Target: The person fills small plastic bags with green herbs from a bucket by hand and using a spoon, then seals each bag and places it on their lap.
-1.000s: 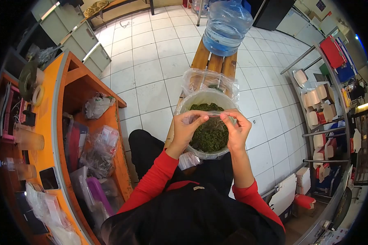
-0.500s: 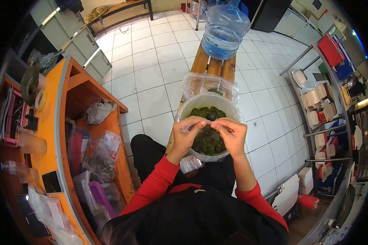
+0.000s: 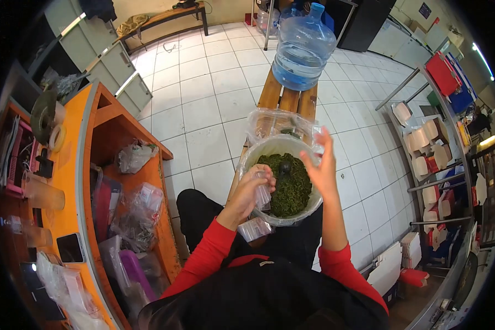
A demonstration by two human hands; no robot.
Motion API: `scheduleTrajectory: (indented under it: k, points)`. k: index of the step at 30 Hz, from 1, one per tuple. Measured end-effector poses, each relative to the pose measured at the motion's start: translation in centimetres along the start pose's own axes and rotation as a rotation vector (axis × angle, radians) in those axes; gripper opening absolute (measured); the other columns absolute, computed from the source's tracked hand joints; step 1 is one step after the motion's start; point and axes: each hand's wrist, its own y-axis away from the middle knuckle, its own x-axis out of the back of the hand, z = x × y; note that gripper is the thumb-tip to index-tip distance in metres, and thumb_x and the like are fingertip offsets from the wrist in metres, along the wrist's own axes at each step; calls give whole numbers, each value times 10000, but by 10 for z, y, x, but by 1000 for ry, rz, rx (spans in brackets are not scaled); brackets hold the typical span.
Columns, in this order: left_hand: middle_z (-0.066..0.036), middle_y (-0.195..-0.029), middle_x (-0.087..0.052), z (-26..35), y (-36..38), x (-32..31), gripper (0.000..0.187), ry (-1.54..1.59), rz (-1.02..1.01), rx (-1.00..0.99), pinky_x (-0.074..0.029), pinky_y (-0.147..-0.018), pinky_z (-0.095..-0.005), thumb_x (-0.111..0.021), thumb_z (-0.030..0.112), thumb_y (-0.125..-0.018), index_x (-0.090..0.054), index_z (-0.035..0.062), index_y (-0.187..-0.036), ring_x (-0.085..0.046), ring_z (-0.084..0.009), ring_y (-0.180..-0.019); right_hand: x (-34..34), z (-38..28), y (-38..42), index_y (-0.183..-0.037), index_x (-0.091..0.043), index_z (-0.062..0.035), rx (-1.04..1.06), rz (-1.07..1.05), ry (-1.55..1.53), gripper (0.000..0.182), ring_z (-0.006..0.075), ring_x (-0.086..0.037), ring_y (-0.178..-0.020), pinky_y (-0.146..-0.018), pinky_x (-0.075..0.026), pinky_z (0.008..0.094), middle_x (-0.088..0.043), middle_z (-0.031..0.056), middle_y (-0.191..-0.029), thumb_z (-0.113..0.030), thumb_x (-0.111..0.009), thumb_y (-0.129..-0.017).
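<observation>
Green, crumbly dried leaves fill a round translucent plastic tub (image 3: 313, 204) that sits on a wooden slatted bench (image 3: 283, 91), right in front of a seated person in red sleeves and a dark apron. A small dark scoop handle (image 3: 285, 166) stands up in the middle of the leaves.

At the tub's near-left rim, the left hand (image 3: 251, 188) pinches a small clear plastic bag (image 3: 263, 193) between thumb and fingertips; the bag hangs down over the leaves. The right hand (image 3: 323, 166) is raised above the tub's right rim, fingers spread apart and holding nothing.

Just beyond the tub, a larger crumpled clear bag (image 3: 280, 124) lies on the bench, touching the tub's far edge. Farther along the bench stands a big blue water jug (image 3: 304, 47). A stack of small clear bags (image 3: 254, 228) rests on the person's lap, just below the tub.

To the left, an orange counter (image 3: 69, 181) with open shelves holds loose plastic bags, a purple container (image 3: 132, 263) and a phone (image 3: 70, 247). To the right, a metal rack (image 3: 423, 137) carries paper cups. White floor tiles surround the bench.
</observation>
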Motion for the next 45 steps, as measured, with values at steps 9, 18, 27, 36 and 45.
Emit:
scheduleTrajectory:
  k: [9,18,27,36,45]
  points:
    - [-26,-804,-653,3,1,-12,258,-672,23,19,-497,-538,-216,-734,107,-829,-578,30,-1020,-624,-79,-708,-10,-6,45,-942,-664,-16,-253,-336,-572,154,63,-583,-692,-624,-455,207,-652,8,-826,-73,-729,-815]
    - [-20,-754,-676,-1,-6,-16,68,-629,119,-563,-426,-517,-233,-654,96,-856,-653,30,-840,-543,-62,-580,-2,-17,52,-1186,-547,-52,29,-321,-452,433,135,-593,-872,-713,-469,285,-610,31,-1061,-84,-734,-797]
    - [-58,-650,-623,17,7,-43,107,-1404,354,-880,-466,-552,-313,-698,83,-754,-650,20,-826,-608,-261,-592,3,-15,56,-804,-681,-2,16,-325,-235,86,103,-568,-641,-576,-398,230,-649,31,-713,-21,-734,-738]
    - [-3,-691,-642,-5,11,-22,133,-1018,43,-535,-270,-463,-209,-734,93,-808,-709,-8,-891,-346,-28,-535,-18,-6,76,-771,-661,-29,-382,-215,-587,107,38,-526,-561,-494,-360,204,-637,-11,-692,-12,-761,-737]
    - [-95,-674,-622,11,20,-33,66,-1558,2,-799,-460,-490,-324,-678,77,-782,-642,28,-756,-610,-254,-547,-7,-37,66,-638,-494,-38,255,-252,62,202,283,-536,-464,-450,-412,344,-501,109,-544,-85,-630,-781]
